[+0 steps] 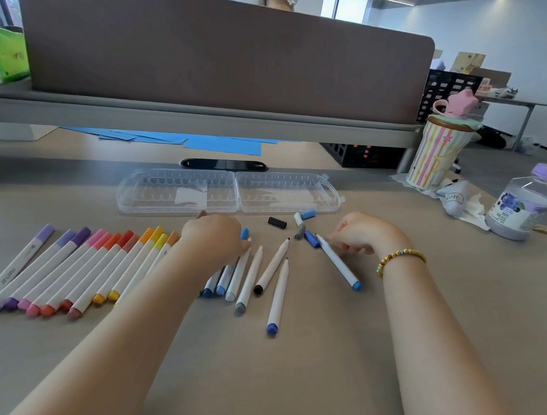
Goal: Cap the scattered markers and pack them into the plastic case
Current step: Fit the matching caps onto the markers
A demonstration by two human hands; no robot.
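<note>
Right hand [361,232] pinches a blue-ended marker [339,262]; loose caps [308,214] lie before the open case [229,192].

purple, pink, orange and yellow capped markers [64,268], clear case [229,192], pastel-striped cup [436,156], gold bracelet [399,259].

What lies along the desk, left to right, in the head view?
Row of capped purple-to-yellow markers → left hand → uncapped white markers → loose black cap → right hand → clear purple-capped bottle.
</note>
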